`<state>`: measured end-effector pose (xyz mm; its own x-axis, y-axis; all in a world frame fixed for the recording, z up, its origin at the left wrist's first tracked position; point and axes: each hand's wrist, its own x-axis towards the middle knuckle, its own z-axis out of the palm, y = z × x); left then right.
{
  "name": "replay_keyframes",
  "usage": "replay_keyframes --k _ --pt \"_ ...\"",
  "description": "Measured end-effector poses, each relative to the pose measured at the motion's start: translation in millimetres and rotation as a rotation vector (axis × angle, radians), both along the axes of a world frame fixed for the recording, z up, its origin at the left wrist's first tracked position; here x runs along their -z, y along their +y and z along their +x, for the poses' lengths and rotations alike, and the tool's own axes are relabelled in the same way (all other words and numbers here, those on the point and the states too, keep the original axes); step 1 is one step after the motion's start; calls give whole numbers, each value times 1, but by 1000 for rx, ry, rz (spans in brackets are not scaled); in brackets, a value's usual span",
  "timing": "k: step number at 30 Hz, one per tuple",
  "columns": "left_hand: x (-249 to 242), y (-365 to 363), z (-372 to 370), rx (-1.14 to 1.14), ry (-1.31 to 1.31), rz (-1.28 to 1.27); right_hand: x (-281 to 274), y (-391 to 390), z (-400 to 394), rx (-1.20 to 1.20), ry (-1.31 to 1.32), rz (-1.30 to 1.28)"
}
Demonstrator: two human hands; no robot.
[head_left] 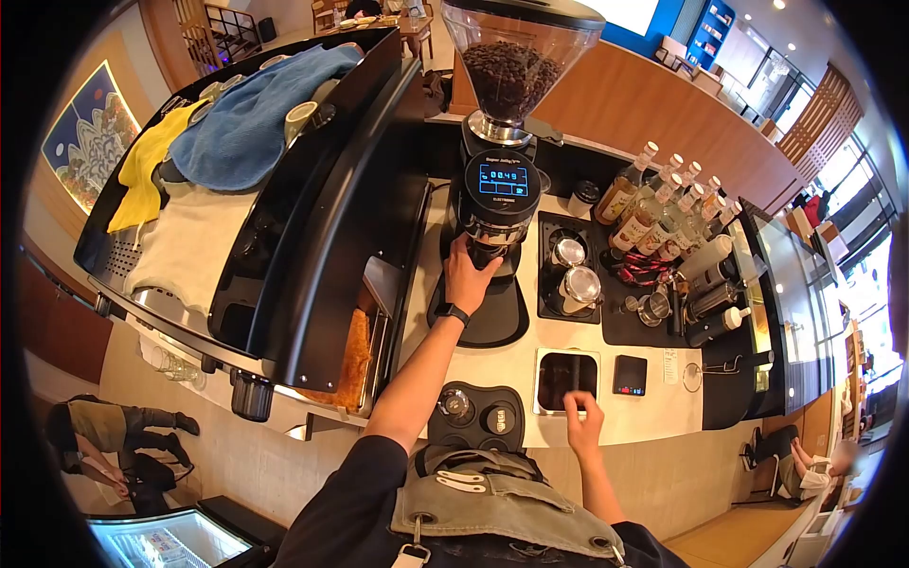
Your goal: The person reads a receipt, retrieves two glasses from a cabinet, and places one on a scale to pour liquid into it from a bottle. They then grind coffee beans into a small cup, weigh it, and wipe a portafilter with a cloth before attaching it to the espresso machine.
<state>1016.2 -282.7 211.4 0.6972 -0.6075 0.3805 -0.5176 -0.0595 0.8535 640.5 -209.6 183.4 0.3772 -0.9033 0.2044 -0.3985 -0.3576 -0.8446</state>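
Note:
My left hand (472, 275) is closed round something dark under the spout of the coffee grinder (502, 194), which has a lit display and a hopper of coffee beans (509, 78). What it grips is mostly hidden by the hand. Over the front edge of a square metal container (567, 356) with dark contents hangs my right hand (584, 417), its fingers curled together; whether they pinch anything is too small to tell. A black scale (630, 376) lies right of the container. Left of it, a black tamping mat (478, 417) holds round metal tools.
An espresso machine (312, 237) with cloths and cups on top stands at the left. Syrup bottles (653, 213), metal pitchers (579, 287) and squeeze bottles (717, 325) stand on the right. Seated people are in the background.

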Motion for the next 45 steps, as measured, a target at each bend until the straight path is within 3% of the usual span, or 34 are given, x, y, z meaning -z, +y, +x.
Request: replay_keyframes --k 4,7,10,45 --pt "-2 0 -3 -5 -2 4 38 34 -63 201 286 -283" --pt "-2 -1 -6 -22 -8 16 65 41 -89 207 288 -231" --pt "3 -3 -10 -64 -36 14 81 37 -90 208 415 -354" --pt "5 -4 -14 -104 -61 52 84 36 -92 197 396 -295"
